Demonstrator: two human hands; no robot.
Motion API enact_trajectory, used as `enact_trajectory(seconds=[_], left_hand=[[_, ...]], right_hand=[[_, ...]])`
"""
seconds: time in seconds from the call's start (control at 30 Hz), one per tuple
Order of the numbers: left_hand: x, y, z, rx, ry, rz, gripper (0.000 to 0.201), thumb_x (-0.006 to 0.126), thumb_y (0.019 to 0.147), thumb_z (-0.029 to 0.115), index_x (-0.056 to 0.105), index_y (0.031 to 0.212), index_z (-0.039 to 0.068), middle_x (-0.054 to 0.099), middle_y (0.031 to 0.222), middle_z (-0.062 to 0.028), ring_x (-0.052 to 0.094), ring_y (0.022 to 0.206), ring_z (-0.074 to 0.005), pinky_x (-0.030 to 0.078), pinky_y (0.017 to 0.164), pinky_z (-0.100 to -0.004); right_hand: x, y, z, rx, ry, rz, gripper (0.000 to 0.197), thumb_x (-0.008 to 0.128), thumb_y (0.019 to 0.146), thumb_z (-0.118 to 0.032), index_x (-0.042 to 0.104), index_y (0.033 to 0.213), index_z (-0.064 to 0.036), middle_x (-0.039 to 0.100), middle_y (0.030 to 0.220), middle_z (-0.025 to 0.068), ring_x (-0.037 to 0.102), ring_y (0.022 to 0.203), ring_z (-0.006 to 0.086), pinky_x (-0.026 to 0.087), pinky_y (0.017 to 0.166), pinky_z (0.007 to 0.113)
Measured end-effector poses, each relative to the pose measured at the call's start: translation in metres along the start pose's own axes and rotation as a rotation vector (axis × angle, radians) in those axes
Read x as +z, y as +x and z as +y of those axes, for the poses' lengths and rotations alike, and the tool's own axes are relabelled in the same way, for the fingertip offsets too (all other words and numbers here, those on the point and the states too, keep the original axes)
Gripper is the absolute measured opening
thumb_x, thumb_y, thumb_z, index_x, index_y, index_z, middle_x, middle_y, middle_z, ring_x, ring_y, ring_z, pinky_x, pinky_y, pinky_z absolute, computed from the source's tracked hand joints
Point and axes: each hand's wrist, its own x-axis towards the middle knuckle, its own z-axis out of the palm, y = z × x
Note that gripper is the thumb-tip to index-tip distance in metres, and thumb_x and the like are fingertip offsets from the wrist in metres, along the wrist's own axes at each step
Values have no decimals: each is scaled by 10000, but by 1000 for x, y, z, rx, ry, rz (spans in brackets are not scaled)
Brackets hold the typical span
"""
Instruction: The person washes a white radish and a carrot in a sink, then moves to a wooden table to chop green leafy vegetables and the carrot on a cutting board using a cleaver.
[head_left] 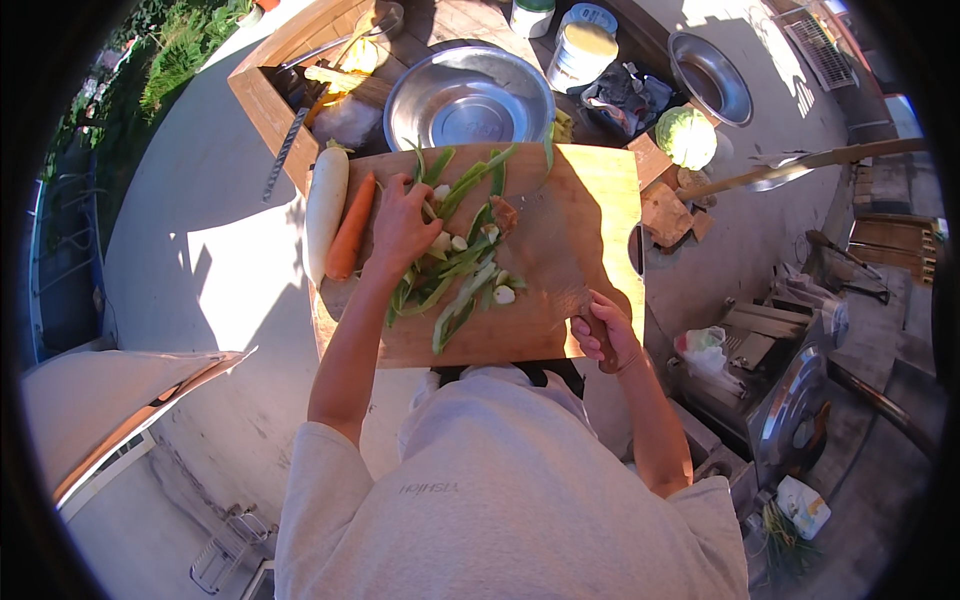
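Note:
A wooden cutting board (590, 215) lies in front of me with a loose pile of green vegetable trimmings (455, 285) across its left half. Pale root-end pieces (503, 294) are mixed into the pile. My left hand (405, 220) is at the pile's left side, fingers curled down around some trimmings. In my right hand (612, 335), at the board's near right edge, is the brown wooden handle of a knife (597, 335). Its blade is hard to make out against the board. A carrot (350, 228) and a white radish (327, 210) lie side by side along the left edge.
Beyond the board sits a large metal basin (470, 100), with white tubs (582, 55) and a dark bag (627, 98) to its right. A cabbage (686, 137) and a second metal bowl (710, 78) stand farther right. A stove-like unit (755, 335) is at lower right.

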Motion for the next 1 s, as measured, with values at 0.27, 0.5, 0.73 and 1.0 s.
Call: enact_trajectory(seconds=[0.27,0.5,0.73,1.0], left_hand=[[-10,-8,-16,-102,-274,2,433,645,625,-17,630,1057,12,523,1158,-172,546,1103,-349,462,958,-380],[-22,-4,-27,-90,-288,-146,452,645,633,-10,646,1084,10,515,1213,-189,533,1145,-351,455,974,-369],[-14,3,-36,-66,-181,-204,372,700,648,50,648,1015,20,493,1230,-228,503,1169,-403,440,995,-402],[-13,-7,-21,98,-81,88,202,765,716,91,646,871,38,493,1278,-185,411,1266,-399,351,1061,-470]], right_hand=[[-6,1,15,14,44,30,307,473,1008,-234,456,1297,-130,504,816,103,486,501,127,453,384,223],[-5,-1,13,-14,16,39,290,470,1008,-241,469,1278,-134,497,800,90,484,520,122,447,379,219],[11,-2,10,-43,-8,32,281,474,1003,-245,476,1253,-116,490,782,76,474,518,114,440,374,213],[15,-14,18,-110,-97,99,284,481,995,-262,475,1229,-102,482,775,61,454,515,99,409,371,199]])
